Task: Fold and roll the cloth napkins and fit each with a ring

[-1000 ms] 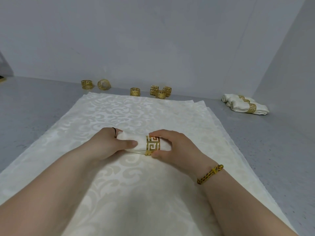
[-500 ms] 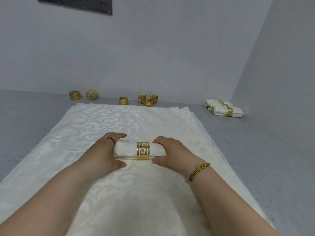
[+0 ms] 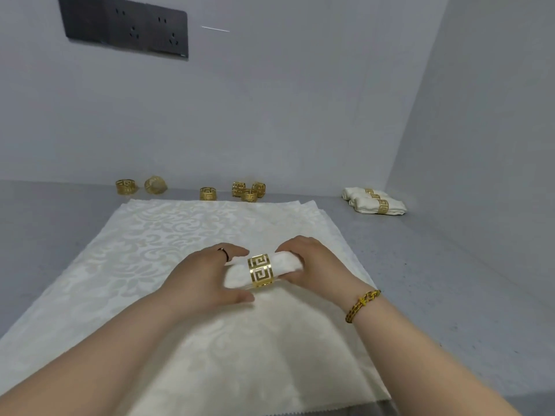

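Observation:
A rolled white napkin (image 3: 285,264) lies across the middle of the view with a gold cut-out ring (image 3: 260,271) around its centre. My left hand (image 3: 204,277) cups its left end and my right hand (image 3: 318,262) grips its right end. The roll sits just above a stack of flat cream damask napkins (image 3: 156,250) spread on the grey surface. Several loose gold rings (image 3: 208,193) stand along the back wall. Two finished rolled napkins (image 3: 375,202) with rings lie at the back right corner.
Grey walls close the space at the back and on the right. A dark socket panel (image 3: 126,25) hangs on the back wall. Bare grey surface (image 3: 450,280) runs along both sides of the napkin stack.
The ring has gone from the roll's right part to its centre, and the roll is a little raised at its right end. The camera has tilted up, showing the socket panel.

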